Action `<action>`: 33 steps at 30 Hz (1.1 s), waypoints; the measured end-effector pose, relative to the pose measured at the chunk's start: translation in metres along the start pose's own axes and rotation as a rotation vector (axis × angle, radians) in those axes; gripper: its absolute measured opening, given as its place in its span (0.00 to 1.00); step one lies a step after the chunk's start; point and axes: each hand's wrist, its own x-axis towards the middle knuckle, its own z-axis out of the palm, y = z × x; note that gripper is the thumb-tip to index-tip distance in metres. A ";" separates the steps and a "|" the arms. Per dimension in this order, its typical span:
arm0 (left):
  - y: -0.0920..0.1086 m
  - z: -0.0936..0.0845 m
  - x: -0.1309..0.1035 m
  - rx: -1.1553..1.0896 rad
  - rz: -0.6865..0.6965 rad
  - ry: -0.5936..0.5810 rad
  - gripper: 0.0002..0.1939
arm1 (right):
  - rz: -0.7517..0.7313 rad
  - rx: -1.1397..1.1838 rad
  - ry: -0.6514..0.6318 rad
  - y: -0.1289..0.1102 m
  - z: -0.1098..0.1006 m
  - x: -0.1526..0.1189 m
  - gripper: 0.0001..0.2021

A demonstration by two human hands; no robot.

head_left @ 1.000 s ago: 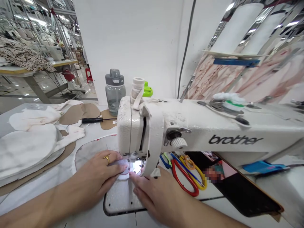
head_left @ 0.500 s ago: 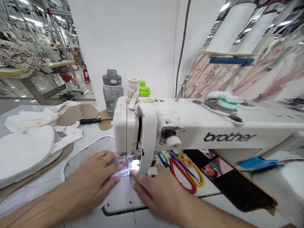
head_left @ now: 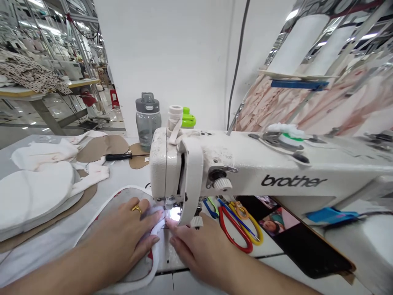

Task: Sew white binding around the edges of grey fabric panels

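A grey fabric piece with a white bound edge (head_left: 153,262) lies under the needle end of a white sewing machine (head_left: 245,159). My left hand (head_left: 129,229), with a gold ring, rests on this piece, fingers stretched forward and thumb apart on the white binding. Its fingertips are just left of the lit needle area. From the right, my right hand (head_left: 202,246) reaches in with index finger extended to the binding beside the presser foot, thumb below it. The machine's guard and a knob hide part of the right hand's fingers. Glare obscures the needle itself.
Stacked white padded pieces (head_left: 33,196) lie left, near a black-handled screwdriver (head_left: 119,157) and a grey water bottle (head_left: 148,123). Under the machine arm are red-handled scissors (head_left: 236,233), yellow-handled scissors (head_left: 259,229) and a phone (head_left: 307,250). A white panel (head_left: 168,53) stands behind.
The fabric piece has shifted and turned under the needle, so its bound edge now shows below my left hand. Both hands stay close to the needle; the view has moved slightly.
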 end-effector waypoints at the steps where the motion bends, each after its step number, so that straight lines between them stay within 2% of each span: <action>1: 0.000 0.001 -0.001 0.003 -0.009 -0.002 0.15 | -0.006 0.001 0.009 0.000 0.000 0.000 0.20; 6: -0.008 0.001 -0.003 -0.024 -0.006 -0.009 0.18 | -0.036 0.043 0.015 0.003 -0.002 0.001 0.19; 13: -0.027 -0.023 0.004 -0.136 0.095 -0.128 0.20 | -0.100 0.075 0.028 0.008 -0.002 -0.001 0.18; 16: -0.021 -0.028 0.005 -0.099 0.096 -0.208 0.18 | -0.180 0.080 0.023 0.007 -0.005 -0.002 0.18; 20: -0.002 -0.021 -0.002 -0.004 0.019 -0.219 0.16 | -0.191 0.080 -0.036 0.005 -0.011 -0.001 0.13; 23: 0.010 -0.012 -0.006 0.068 0.029 -0.193 0.19 | -0.173 0.077 -0.036 0.004 -0.013 -0.001 0.12; 29: 0.018 0.002 -0.013 0.129 0.076 0.059 0.23 | -0.142 0.052 0.040 0.005 -0.007 -0.004 0.12; 33: 0.013 -0.005 -0.014 0.093 0.128 0.042 0.22 | -0.158 0.030 0.090 0.006 -0.005 -0.004 0.12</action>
